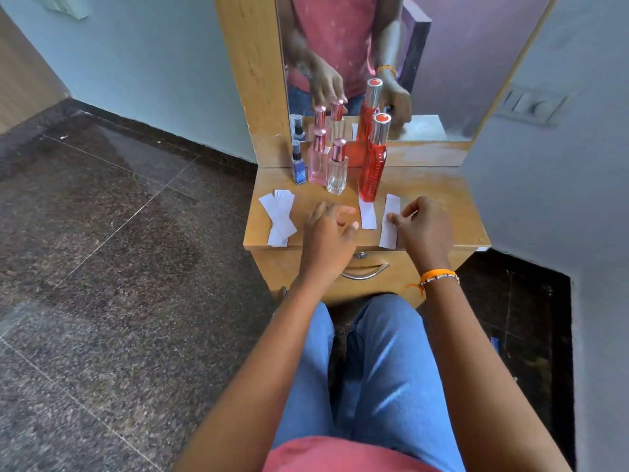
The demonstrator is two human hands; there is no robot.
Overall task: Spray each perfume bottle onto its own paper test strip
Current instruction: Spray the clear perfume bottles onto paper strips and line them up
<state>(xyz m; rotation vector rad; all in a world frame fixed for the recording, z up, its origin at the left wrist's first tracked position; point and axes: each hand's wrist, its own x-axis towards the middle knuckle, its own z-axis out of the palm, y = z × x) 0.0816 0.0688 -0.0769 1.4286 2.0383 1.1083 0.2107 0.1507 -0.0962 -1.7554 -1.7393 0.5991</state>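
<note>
On the wooden table, the tall red perfume bottle stands upright, with one paper test strip lying just in front of it. The right hand pinches a second strip just right of that bottle. Left of the bottle, the left hand hovers with fingers relaxed and holding nothing, near a clear bottle, a pink bottle, a small blue bottle and a pile of spare strips.

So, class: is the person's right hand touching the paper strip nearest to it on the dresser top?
Touching. The head view shows the right hand with its thumb tip on the long edge of the rightmost paper strip, with no gap between them.
</note>
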